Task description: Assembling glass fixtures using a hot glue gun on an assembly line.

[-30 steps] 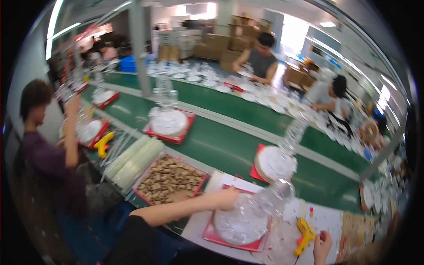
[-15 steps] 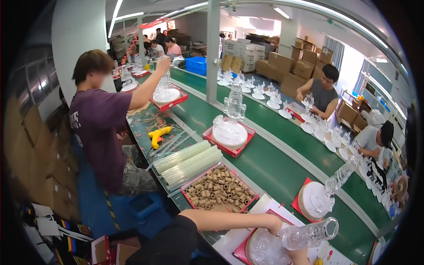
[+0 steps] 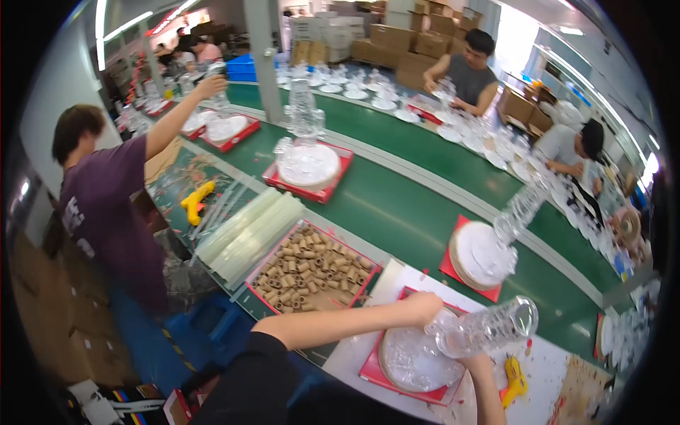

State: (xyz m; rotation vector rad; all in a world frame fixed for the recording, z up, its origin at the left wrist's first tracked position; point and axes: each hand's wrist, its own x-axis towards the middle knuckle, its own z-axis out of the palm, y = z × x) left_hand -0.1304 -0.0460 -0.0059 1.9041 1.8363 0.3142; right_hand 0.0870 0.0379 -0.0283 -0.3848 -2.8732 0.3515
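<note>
At the lower right, a clear, ridged tower-shaped piece [image 3: 489, 327] leans over to the right above a round white base [image 3: 414, 358]. The base sits in a shallow red box [image 3: 371, 370] on a white sheet. From the far side, my left hand [image 3: 423, 309] is closed about the lower end of the tower, its fingertips partly hidden. My right hand [image 3: 477, 363] grips the same piece from the near side; the clear plastic covers most of its fingers. A yellow glue gun [image 3: 515, 381] lies on the sheet to the right of my right forearm.
Left of my arms are a box of brown cardboard tubes [image 3: 312, 273], a bundle of pale glue sticks [image 3: 248, 234] and another yellow glue gun [image 3: 196, 202]. Similar clear pieces on red boxes [image 3: 306, 170] stand along the green conveyor [image 3: 397, 225]. Co-workers sit on both sides.
The view has swung right and down, bringing my right forearm and the nearby glue gun into sight. Both hands stay at the clear tower. The co-worker at left still has an arm raised.
</note>
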